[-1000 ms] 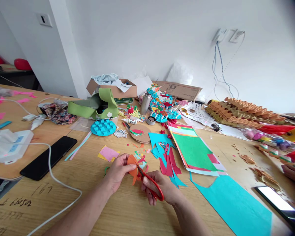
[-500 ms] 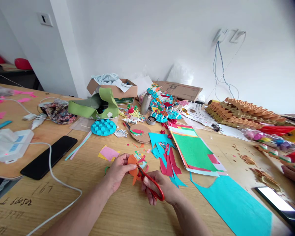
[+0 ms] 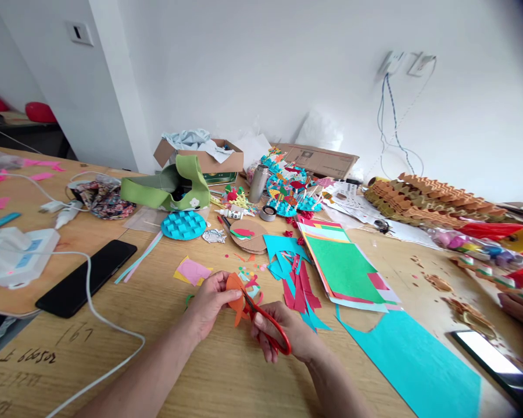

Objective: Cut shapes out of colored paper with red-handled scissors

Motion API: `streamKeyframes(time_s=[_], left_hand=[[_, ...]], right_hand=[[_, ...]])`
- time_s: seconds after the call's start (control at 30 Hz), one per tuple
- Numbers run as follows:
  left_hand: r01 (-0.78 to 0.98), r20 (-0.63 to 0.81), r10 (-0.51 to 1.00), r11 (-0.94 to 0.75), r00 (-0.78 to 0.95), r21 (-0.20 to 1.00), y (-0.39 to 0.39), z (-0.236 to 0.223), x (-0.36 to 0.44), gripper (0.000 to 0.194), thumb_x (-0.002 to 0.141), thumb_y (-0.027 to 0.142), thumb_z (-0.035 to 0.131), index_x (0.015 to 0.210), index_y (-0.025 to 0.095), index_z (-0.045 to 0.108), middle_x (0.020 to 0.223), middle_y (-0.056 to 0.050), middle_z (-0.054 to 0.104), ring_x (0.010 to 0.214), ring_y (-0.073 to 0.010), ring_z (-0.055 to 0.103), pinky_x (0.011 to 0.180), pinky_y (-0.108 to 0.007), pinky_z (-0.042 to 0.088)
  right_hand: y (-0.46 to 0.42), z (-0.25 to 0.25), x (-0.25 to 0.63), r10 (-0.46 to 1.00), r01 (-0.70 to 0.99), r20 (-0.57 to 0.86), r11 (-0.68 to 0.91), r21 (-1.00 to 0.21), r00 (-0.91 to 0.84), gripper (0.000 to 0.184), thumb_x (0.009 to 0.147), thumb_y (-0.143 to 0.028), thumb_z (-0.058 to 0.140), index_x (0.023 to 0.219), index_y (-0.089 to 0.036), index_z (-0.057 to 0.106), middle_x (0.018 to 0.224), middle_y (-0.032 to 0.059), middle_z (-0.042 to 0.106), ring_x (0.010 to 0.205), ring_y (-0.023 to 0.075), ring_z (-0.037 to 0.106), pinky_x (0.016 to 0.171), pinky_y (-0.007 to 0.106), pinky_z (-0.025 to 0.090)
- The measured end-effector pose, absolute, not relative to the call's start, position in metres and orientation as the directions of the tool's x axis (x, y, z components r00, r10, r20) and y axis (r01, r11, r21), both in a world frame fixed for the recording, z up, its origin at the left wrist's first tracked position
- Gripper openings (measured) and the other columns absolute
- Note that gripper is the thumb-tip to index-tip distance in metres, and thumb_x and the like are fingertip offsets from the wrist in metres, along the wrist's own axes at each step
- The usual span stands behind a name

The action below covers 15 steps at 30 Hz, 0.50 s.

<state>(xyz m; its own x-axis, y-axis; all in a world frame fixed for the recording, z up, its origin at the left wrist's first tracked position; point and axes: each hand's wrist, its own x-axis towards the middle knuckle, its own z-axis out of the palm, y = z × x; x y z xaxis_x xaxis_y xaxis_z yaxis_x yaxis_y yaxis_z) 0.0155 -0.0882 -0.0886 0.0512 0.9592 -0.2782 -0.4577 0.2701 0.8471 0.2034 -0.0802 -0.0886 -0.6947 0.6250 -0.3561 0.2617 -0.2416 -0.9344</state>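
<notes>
Between thumb and fingers, my left hand (image 3: 211, 303) pinches a small piece of orange paper (image 3: 234, 284). My right hand (image 3: 283, 330) is wrapped around the red handles of a pair of scissors (image 3: 281, 334), whose dark blades lie against the orange paper. A strip of the orange paper hangs below the blades. Just past my hands are red paper scraps (image 3: 303, 290), small coloured bits and blue paper offcuts (image 3: 283, 249). A pink paper piece (image 3: 193, 270) lies on a yellow one beyond my left hand.
Coloured sheets (image 3: 348, 267) and a large blue sheet (image 3: 418, 360) lie to the right, near a lit phone (image 3: 492, 357). A black phone (image 3: 87, 278), a white cable and a power strip (image 3: 26, 255) occupy the left. Behind stand a green bag (image 3: 169, 188) and a metal flask (image 3: 259, 183).
Almost nothing differs. The orange paper and the scissors have shifted very slightly, while both hands keep their hold.
</notes>
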Motion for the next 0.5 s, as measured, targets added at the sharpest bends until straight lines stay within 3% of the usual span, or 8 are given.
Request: streamKeyframes(time_s=[0.5], left_hand=[[-0.449,-0.278,0.959,0.271,0.053,0.851,-0.0896,-0.0864,0.0160,0.034,0.054,0.023,0.085,0.080,0.015,0.065,0.075,-0.003,0.073,0.068,-0.0158,0.065,0.066,-0.026,0.047]], right_hand=[[-0.0803,-0.0916,0.2035,0.630,0.245,-0.360,-0.265,-0.932,-0.688,0.065,0.071,-0.080,0.059,0.071,-0.015,0.056,0.045,-0.0022,0.055,0.035,0.0096,0.051,0.034,0.017,0.034]])
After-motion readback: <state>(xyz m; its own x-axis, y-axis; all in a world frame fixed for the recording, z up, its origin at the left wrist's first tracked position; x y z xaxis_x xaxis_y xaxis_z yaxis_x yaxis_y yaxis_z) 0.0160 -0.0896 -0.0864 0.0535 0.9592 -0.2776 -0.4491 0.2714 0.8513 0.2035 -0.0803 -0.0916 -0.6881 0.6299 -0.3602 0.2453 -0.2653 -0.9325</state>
